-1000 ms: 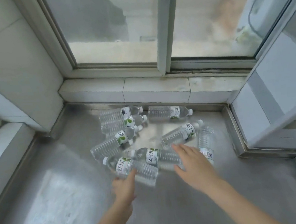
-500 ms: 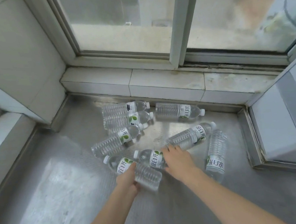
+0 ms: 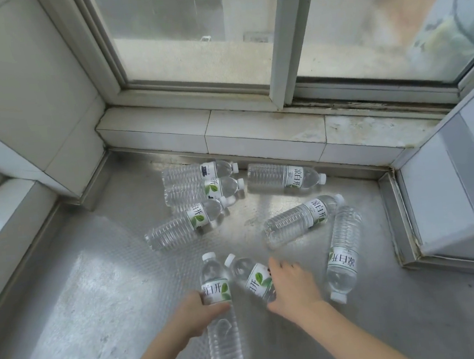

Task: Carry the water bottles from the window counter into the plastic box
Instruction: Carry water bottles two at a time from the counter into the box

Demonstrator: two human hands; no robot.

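Your left hand (image 3: 195, 312) grips one water bottle (image 3: 216, 291) around its label, fingers curled over it, cap pointing away from you and its base end reaching back beside your forearm. Your right hand (image 3: 292, 286) is wrapped over a second bottle (image 3: 250, 276) that lies aslant just beside the first, cap up and left; your palm hides its lower half, so you cannot see how far its body runs. Both bottles are low over the steel worktop (image 3: 100, 281), and you cannot tell whether either has left it. The plastic box does not show in this view. Five more bottles lie on their sides farther in: two stacked side by side (image 3: 198, 180) near the tiled sill (image 3: 265, 126), a third (image 3: 182, 224) angled just below them, one alone (image 3: 283, 176) against the sill's foot, one slanted (image 3: 298, 219) in the middle, and one lengthwise (image 3: 343, 251) just beside your right hand, cap toward you. Its cap end almost meets the slanted one's neck. A grey cabinet (image 3: 458, 185), cut off by the right edge, closes that side; the window (image 3: 194, 31) above is hazy.
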